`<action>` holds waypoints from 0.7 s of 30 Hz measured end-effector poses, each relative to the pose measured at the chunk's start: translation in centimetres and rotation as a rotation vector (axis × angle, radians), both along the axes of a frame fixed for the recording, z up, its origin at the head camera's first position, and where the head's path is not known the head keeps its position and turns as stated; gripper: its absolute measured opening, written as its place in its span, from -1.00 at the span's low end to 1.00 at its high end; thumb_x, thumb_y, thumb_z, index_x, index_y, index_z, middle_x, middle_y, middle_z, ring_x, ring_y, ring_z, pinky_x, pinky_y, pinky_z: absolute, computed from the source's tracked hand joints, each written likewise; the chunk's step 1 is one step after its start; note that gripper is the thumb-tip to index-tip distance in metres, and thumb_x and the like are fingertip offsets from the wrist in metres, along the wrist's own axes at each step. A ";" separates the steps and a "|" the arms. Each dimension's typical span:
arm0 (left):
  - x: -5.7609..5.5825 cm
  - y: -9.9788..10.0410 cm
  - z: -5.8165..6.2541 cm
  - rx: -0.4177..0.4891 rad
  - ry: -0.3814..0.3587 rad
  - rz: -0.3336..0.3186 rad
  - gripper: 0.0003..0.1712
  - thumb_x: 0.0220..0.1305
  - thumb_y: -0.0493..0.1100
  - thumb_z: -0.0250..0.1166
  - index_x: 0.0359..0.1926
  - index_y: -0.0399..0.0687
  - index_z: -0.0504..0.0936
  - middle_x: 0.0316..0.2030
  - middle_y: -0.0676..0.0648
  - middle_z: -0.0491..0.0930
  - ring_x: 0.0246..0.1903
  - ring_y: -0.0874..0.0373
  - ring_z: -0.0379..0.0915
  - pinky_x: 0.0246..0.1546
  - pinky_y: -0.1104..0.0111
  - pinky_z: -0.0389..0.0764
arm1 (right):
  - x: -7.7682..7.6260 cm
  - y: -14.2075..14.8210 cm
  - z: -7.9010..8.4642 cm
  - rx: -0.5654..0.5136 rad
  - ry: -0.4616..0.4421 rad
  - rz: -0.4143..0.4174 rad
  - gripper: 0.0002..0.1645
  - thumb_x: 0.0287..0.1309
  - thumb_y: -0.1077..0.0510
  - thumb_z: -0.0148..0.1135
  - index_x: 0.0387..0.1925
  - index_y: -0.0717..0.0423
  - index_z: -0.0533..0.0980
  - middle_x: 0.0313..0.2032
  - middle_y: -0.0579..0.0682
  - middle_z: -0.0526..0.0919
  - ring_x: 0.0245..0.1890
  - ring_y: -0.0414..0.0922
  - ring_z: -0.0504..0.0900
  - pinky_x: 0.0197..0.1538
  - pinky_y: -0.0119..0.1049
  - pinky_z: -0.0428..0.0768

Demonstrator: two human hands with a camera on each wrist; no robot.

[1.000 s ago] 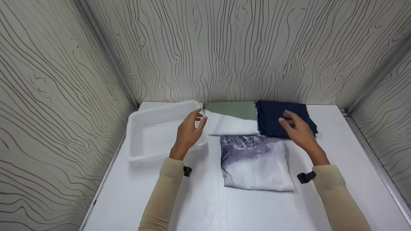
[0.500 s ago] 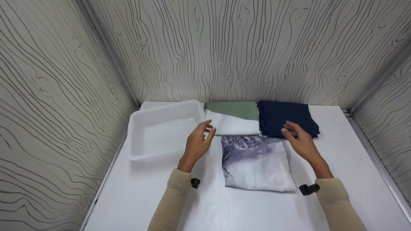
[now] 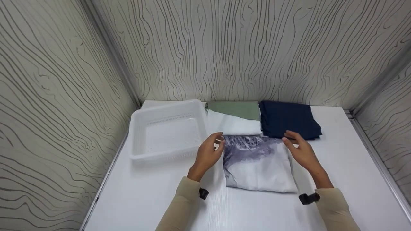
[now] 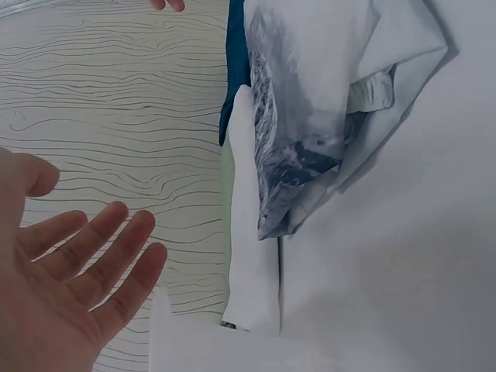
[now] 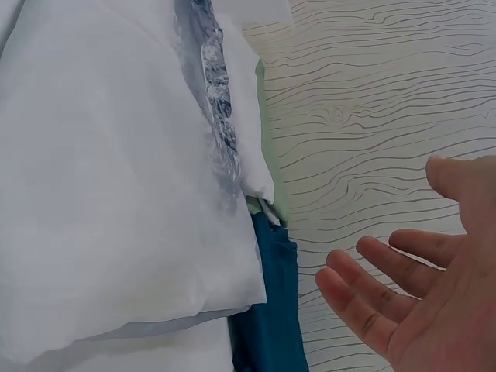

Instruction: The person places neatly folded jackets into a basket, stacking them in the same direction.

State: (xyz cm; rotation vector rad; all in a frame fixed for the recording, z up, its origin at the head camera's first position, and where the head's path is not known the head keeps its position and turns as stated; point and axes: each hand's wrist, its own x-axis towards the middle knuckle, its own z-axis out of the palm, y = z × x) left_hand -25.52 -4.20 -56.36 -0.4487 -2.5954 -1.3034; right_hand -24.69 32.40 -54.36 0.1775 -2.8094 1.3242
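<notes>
A folded white garment with a purple-grey print (image 3: pixel 257 166) lies on the white table, its printed end toward the back wall. My left hand (image 3: pixel 208 153) is at its far left corner, fingers spread and relaxed. At the far right corner is my right hand (image 3: pixel 301 150), fingers loosely bent with nothing between them. In the left wrist view the left hand (image 4: pixel 85 271) shows an open palm beside the garment (image 4: pixel 310 101). The right wrist view likewise shows the right hand (image 5: pixel 403 287) with fingers apart and the garment (image 5: pixel 124 178) next to it.
Behind the printed garment lie a folded green and white cloth (image 3: pixel 237 123) and a folded navy cloth (image 3: pixel 287 118), side by side along the back wall (image 3: pixel 205 51). A white plastic basket (image 3: pixel 136 134) stands at the back left. Patterned walls enclose the table (image 3: pixel 250 211).
My left hand has moved right and toward me, from over the basket's edge to the garment's left corner. My right hand has come nearer, from over the navy cloth to the right corner.
</notes>
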 end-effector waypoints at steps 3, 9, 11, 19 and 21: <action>0.3 0.6 -0.8 -0.031 -0.020 -0.003 -0.51 0.61 -0.04 0.21 0.42 -0.09 0.54 0.10 -0.01 0.73 0.05 0.14 0.71 -0.02 0.29 0.72 | 0.2 0.0 -0.5 0.013 -0.006 -0.015 -0.18 0.67 -0.16 -0.01 0.60 0.35 0.18 0.49 0.40 0.39 0.40 0.37 0.47 0.36 0.34 0.47; 0.7 1.5 -2.8 -0.040 -0.090 -0.001 -0.49 0.58 -0.08 0.23 0.42 -0.20 0.53 0.13 -0.07 0.70 0.13 0.04 0.68 0.10 0.16 0.70 | 0.7 0.2 -1.8 0.016 -0.052 -0.035 -0.16 0.66 -0.20 -0.03 0.59 0.34 0.19 0.50 0.40 0.36 0.40 0.39 0.48 0.31 0.30 0.55; 0.7 1.6 -3.4 -0.024 -0.122 -0.001 -0.47 0.58 -0.10 0.24 0.42 -0.23 0.51 0.15 -0.11 0.68 0.17 -0.02 0.66 0.14 0.08 0.68 | 0.8 0.3 -2.2 0.008 -0.071 -0.039 -0.15 0.65 -0.22 -0.02 0.59 0.34 0.19 0.51 0.39 0.35 0.41 0.38 0.47 0.32 0.29 0.54; 0.6 2.0 -5.2 0.068 -0.285 -0.046 -0.38 0.59 -0.10 0.21 0.51 -0.30 0.38 0.29 -0.30 0.55 0.28 -0.19 0.56 0.28 -0.03 0.60 | 0.9 1.1 -4.1 0.013 -0.103 -0.065 -0.16 0.65 -0.20 0.00 0.57 0.37 0.22 0.52 0.43 0.32 0.43 0.39 0.45 0.38 0.27 0.49; 0.5 2.1 -5.4 0.077 -0.297 -0.050 -0.37 0.58 -0.09 0.21 0.51 -0.32 0.37 0.29 -0.32 0.54 0.28 -0.21 0.55 0.30 -0.04 0.58 | 1.0 1.3 -4.5 0.014 -0.144 -0.075 -0.10 0.64 -0.22 0.00 0.59 0.40 0.17 0.54 0.46 0.25 0.45 0.42 0.40 0.40 0.30 0.47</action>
